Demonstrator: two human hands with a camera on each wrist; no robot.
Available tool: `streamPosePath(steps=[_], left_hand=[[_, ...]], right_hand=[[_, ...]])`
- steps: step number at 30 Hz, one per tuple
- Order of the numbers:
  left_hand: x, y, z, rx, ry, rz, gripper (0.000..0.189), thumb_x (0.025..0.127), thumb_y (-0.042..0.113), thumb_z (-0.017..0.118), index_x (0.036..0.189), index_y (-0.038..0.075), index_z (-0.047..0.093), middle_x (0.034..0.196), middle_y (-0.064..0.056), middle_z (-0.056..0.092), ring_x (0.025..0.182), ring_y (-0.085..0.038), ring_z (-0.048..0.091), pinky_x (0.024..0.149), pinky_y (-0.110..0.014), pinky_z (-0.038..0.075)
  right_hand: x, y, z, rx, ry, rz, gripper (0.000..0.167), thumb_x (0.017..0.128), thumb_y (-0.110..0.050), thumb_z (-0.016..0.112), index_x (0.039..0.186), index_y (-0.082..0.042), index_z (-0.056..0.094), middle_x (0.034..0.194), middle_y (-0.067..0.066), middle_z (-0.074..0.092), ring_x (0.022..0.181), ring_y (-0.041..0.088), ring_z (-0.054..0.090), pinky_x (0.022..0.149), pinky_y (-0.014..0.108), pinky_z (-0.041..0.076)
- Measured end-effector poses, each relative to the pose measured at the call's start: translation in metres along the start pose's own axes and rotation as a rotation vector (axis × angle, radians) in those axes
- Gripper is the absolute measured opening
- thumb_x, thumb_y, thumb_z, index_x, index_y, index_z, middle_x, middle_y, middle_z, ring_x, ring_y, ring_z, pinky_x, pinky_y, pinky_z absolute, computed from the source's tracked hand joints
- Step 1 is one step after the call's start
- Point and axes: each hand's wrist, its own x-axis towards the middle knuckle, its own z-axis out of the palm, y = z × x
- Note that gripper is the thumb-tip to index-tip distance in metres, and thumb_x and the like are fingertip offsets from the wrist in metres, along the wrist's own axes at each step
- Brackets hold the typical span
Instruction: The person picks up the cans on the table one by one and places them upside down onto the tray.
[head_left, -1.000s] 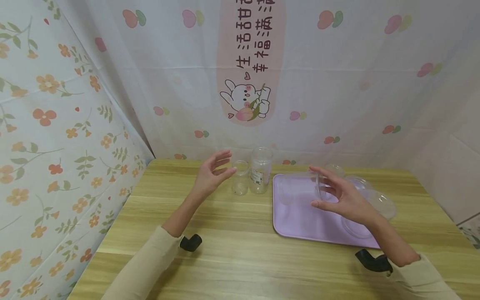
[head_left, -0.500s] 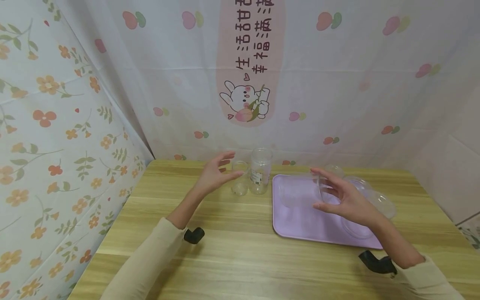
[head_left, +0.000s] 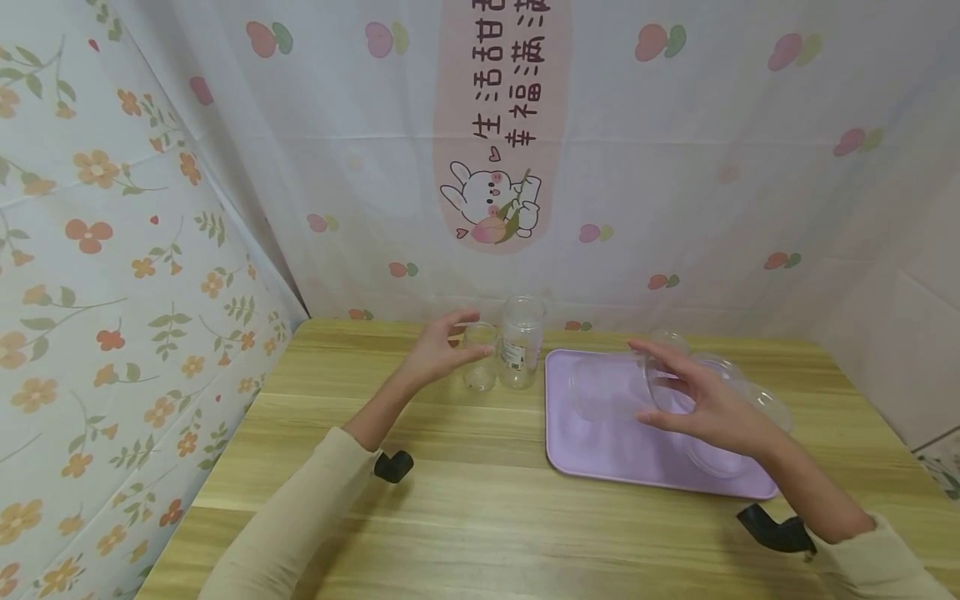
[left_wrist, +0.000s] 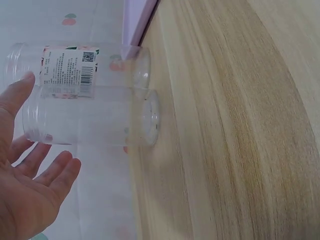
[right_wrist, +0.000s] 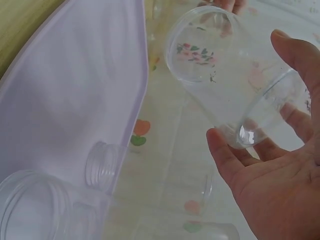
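Note:
My left hand [head_left: 442, 354] reaches around the neck of a short clear plastic jar [head_left: 480, 375] standing upright on the table. In the left wrist view its thumb overlaps the jars near their mouths, and the fingers are loosely spread. Right beside that jar stands a taller clear jar [left_wrist: 70, 70] with a printed barcode label. My right hand [head_left: 708, 404] holds another clear plastic jar [right_wrist: 215, 95] by one end. That jar lies on its side above the purple tray [head_left: 585, 462], pointing left, with the thumb and fingers curved around it.
Several more clear containers [head_left: 716, 458] lie on the tray's right side, partly hidden behind my right hand and forearm. The wooden table [head_left: 480, 525] ends at a printed curtain [head_left: 600, 167] at the back. Black angled mounts [head_left: 776, 529] stick out at both wrists.
My left hand has moved right, from beside the short jar to around its neck. The right hand has shifted slightly right, carrying its jar with it.

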Motion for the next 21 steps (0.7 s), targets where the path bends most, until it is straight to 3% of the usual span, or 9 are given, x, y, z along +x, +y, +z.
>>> streamPosePath(steps=[13,21], left_hand=[[0.0038,0.0017,0.0049,0.08,-0.034,-0.007,0.057,0.093,0.022,0.077,0.143,0.004,0.055,0.142,-0.014,0.056,0.122,-0.038,0.058,0.099,-0.045,0.052],[0.0026,0.0036,0.005,0.094,-0.034,-0.001,0.056,0.094,0.02,0.076,0.143,0.002,0.054,0.141,-0.017,0.056,0.122,-0.041,0.058,0.098,-0.045,0.052]], right_hand=[[-0.0048,-0.0025,-0.0027,-0.033,-0.012,-0.018,0.09,0.083,-0.005,0.085,0.158,-0.019,0.037,0.155,0.002,0.041,0.137,0.019,0.043,0.104,0.018,0.04],[-0.0037,-0.0035,-0.0036,-0.077,-0.015,-0.034,0.089,0.082,-0.007,0.086,0.156,-0.02,0.039,0.154,0.001,0.042,0.137,0.017,0.043,0.104,0.018,0.041]])
